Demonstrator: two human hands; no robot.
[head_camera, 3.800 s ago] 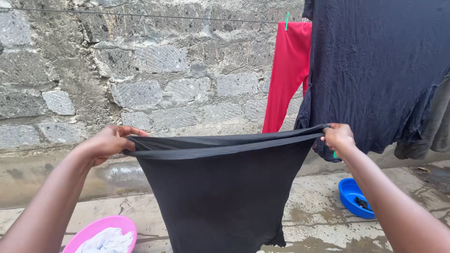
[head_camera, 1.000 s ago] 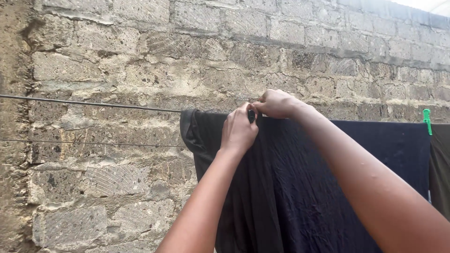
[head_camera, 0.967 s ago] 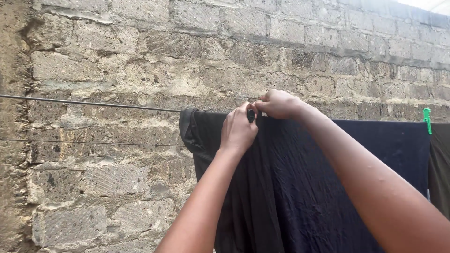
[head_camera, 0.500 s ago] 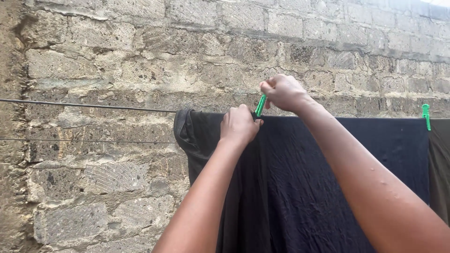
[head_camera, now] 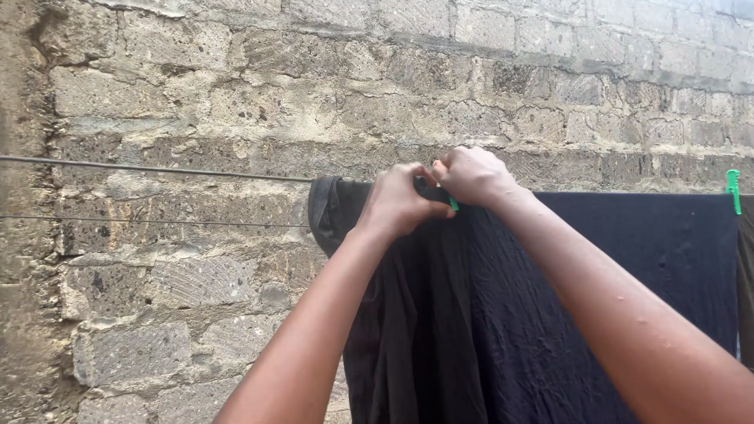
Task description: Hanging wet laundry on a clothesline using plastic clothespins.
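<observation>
1. Both hands are up at the thin grey wire clothesline (head_camera: 157,168), meeting at the top edge of the big black cloth garment (head_camera: 613,298) that hangs over it.
2. The left hand (head_camera: 400,201) is curled shut on the garment's top hem, pinching the fabric right where it folds over the line. Its knuckles face the camera, so the fingertips are mostly hidden.
3. The right hand (head_camera: 473,174) is closed too, just to the right of the left one and touching it. Only a small sliver of the green plastic clothes peg (head_camera: 453,203) pokes out below its fingers, sitting right at the hem between the two hands. Looks like that hand is gripping the peg, but most of it is covered.
4. The garment's left end bunches up in a rolled fold (head_camera: 326,208) just left of the left hand, and the rest hangs down and spreads out to the right.
5. A second green plastic peg (head_camera: 733,188) is clipped far off at the right end of the line.
6. A second thin wire (head_camera: 149,221) runs lower on the left, and a rough grey stone block wall (head_camera: 236,86) stands behind everything.
</observation>
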